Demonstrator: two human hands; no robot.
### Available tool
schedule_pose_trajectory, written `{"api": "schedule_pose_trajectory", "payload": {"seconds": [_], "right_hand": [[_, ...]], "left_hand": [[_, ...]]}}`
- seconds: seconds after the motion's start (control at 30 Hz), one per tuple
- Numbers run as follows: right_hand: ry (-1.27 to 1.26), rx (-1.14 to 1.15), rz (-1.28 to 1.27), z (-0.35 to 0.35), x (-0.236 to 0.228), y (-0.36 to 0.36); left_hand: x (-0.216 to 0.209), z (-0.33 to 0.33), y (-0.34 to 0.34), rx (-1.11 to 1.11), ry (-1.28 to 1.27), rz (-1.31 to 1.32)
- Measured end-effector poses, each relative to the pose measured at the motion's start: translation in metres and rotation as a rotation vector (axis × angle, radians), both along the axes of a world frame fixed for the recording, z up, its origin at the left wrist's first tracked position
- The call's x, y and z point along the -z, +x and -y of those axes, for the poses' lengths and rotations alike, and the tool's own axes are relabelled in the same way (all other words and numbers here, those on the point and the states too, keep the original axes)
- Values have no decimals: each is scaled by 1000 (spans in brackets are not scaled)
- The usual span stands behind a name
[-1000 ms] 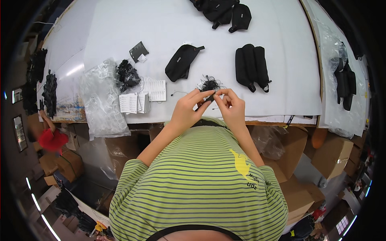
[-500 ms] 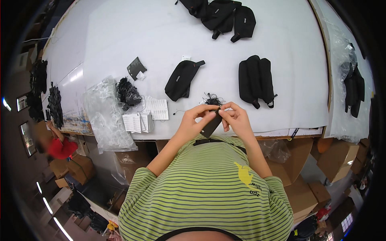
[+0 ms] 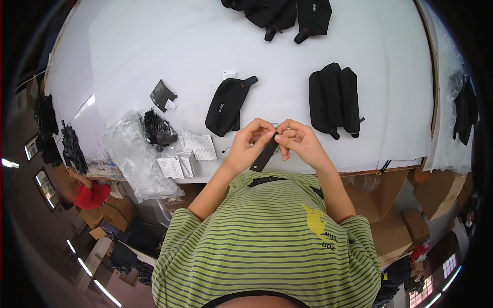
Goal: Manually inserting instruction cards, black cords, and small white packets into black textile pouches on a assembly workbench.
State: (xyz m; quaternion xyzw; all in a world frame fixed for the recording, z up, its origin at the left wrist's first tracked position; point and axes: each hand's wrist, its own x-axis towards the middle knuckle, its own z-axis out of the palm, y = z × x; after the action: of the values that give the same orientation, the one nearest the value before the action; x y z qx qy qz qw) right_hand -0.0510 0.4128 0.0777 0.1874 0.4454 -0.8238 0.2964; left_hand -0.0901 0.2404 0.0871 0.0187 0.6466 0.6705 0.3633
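A black hang tag (image 3: 264, 155) slants down between my hands, just over the table's near edge. The fingers of my left hand (image 3: 248, 146) are pinched at its upper end. There my right hand (image 3: 303, 145) meets them, thumb and forefinger closed on the same end. Thin loops of black string show behind the fingertips, and how they run through the tag is hidden. Beyond my left hand a black zip pouch (image 3: 224, 107) lies flat, with a white label sticking out at its top. Farther right sits a group of black pouches (image 3: 334, 97).
To the left lie a black card (image 3: 163, 96), a bundle of black strings (image 3: 158, 129), white printed cards (image 3: 178, 166) and a clear plastic bag (image 3: 134, 156) of white tags. More black pouches (image 3: 287, 18) lie at the back. Cardboard boxes (image 3: 385, 236) stand below; a person in red (image 3: 92, 195) is at far left.
The view has shifted slightly. My fingers have moved closer together at the tag's top, and the tag has turned so that it looks narrower.
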Motion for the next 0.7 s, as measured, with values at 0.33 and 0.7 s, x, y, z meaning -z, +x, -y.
{"api": "schedule_pose_trajectory", "payload": {"seconds": [0.33,0.7], "right_hand": [[98,17,-27,15,-1,2],[-16,68,-105,18,-12,11]], "left_hand": [[-1,14,-14,155,6,-54],[-7,8,14,36,-16,-220]]}}
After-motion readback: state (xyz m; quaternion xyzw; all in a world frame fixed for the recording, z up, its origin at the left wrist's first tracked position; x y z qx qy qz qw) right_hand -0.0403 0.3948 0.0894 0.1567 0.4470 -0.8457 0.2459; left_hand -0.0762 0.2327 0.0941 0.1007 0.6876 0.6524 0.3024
